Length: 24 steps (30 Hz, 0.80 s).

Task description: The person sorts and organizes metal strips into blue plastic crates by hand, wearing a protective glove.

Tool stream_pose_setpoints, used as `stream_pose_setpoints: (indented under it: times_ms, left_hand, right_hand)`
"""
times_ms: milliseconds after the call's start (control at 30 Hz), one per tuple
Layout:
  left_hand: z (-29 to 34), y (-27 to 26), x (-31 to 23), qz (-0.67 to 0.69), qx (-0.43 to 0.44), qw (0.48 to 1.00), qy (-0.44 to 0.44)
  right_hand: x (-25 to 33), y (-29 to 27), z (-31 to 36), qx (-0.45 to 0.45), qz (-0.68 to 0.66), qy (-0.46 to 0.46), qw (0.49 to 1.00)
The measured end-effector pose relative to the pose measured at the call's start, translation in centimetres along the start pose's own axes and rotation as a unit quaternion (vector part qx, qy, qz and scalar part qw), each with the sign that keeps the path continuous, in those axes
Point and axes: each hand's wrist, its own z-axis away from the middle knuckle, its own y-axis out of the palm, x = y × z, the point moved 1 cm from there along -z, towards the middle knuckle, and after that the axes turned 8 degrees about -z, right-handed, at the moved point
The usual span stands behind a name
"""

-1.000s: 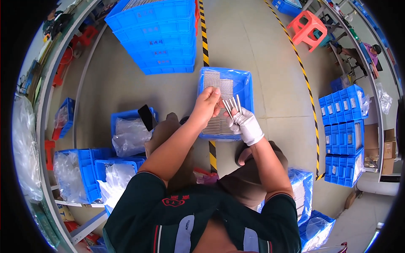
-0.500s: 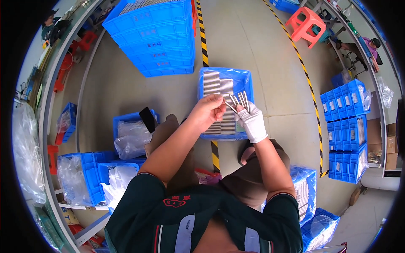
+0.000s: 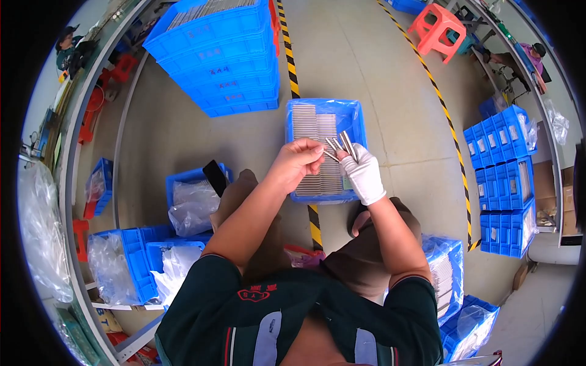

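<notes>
Several slim metal rods (image 3: 347, 144) fan out of my right hand (image 3: 364, 177), which wears a white glove and is closed round them. My bare left hand (image 3: 299, 162) is closed, its thumb and forefinger pinched at the tip of one rod that slants toward it from the glove. Whether the pinch fully grips that rod is hard to see. Beneath both hands stands a blue crate (image 3: 356, 199) lined with clear plastic. Neat rows of metal rods (image 3: 305, 122) fill its left and middle part, partly hidden by my hands.
A tall stack of blue crates (image 3: 235, 73) stands at the far left. Plastic-lined crates (image 3: 196, 183) lie left of my knees, a dark phone (image 3: 214, 177) on one. More crates (image 3: 499, 171) are stacked at right; a red stool (image 3: 437, 30) stands beyond. Striped floor tape (image 3: 448, 116) runs past.
The rods in my gloved hand have shifted and fan out differently. My left fingers stay near the rod tip. The whole view has moved slightly.
</notes>
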Motion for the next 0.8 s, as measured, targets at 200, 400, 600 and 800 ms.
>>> stream_pose_setpoints:
  times_ms: [200, 400, 600, 800]
  left_hand:
    - [0.3, -0.1, -0.5, -0.026, 0.010, 0.999, -0.034]
    - [-0.1, -0.5, -1.3, -0.039, -0.047, 0.998, 0.033]
    - [0.2, -1.0, -1.2, -0.073, -0.012, 0.997, 0.011]
    - [0.4, -1.4, -1.5, -0.215, -0.006, 0.976, 0.033]
  right_hand:
    - [0.3, -0.1, -0.2, -0.001, 0.009, -0.005, 1.000]
    - [0.7, -0.5, 0.1, 0.049, -0.026, 0.079, 0.995]
    - [0.6, -0.4, 0.2, 0.075, -0.024, 0.085, 0.993]
    - [0.8, -0.8, 0.3, 0.076, 0.052, 0.066, 0.994]
